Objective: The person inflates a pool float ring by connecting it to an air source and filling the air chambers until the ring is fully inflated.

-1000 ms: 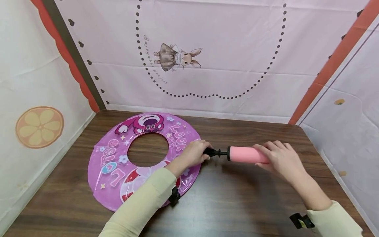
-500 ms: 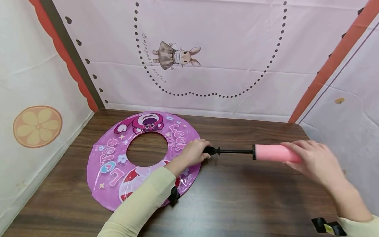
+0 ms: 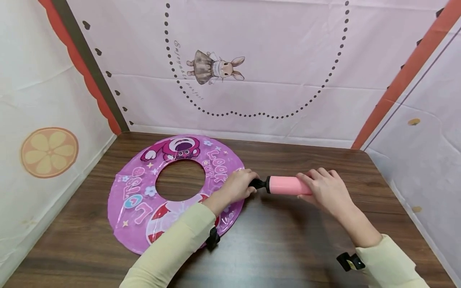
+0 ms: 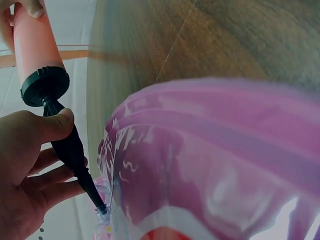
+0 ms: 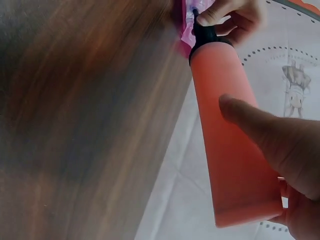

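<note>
A purple printed swim ring [image 3: 133,208] lies on the wooden table, its film looking soft and wrinkled at the edge in the left wrist view. My left hand [image 3: 235,186] grips the black nozzle end of a pink hand pump [image 3: 288,185] at the ring's right side. In the left wrist view the black nozzle [image 4: 72,152] runs between thumb and fingers, its tip in the clear valve [image 4: 102,214] of the ring. My right hand [image 3: 327,190] holds the pink barrel near its far end, with the barrel pushed up close to the nozzle and the rod hidden.
The brown wooden table [image 3: 273,252] carries the ring and runs back to a pale pink printed cloth [image 3: 288,48]. White cloth walls stand at the left [image 3: 47,96] and right. Black straps [image 3: 351,262] sit by both sleeves.
The right hand first drew the pink barrel to the right, baring the black rod, then pushed it back left against the nozzle. The left hand and the ring stay in place.
</note>
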The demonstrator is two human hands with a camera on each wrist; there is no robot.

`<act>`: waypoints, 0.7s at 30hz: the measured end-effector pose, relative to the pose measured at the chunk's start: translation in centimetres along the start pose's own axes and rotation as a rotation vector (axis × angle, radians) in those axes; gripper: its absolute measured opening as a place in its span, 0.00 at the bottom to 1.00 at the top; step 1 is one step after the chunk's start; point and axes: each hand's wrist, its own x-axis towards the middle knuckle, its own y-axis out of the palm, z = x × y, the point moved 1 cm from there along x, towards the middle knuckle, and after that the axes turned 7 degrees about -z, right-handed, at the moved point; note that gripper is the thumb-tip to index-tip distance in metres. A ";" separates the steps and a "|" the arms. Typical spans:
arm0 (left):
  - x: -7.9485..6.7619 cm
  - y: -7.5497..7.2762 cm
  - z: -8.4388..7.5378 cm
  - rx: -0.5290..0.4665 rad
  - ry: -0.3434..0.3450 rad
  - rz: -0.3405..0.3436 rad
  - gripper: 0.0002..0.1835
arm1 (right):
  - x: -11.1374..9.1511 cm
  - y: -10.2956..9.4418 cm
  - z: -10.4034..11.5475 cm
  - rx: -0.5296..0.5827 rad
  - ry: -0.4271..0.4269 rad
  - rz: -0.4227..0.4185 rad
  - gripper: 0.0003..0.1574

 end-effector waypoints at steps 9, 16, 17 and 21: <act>0.2 0.2 0.4 0.001 -0.012 0.009 0.21 | -1.2 -1.4 -2.2 0.029 0.007 -0.013 0.36; 0.3 0.2 0.2 0.010 -0.016 0.008 0.21 | -4.0 -3.8 -6.0 0.036 0.074 -0.013 0.52; 0.3 0.2 0.2 0.010 -0.019 0.010 0.21 | -4.5 -4.3 -6.6 0.032 0.083 -0.020 0.52; 0.2 0.2 0.4 0.006 -0.030 0.012 0.21 | -5.6 -5.4 -8.2 0.011 0.101 -0.031 0.54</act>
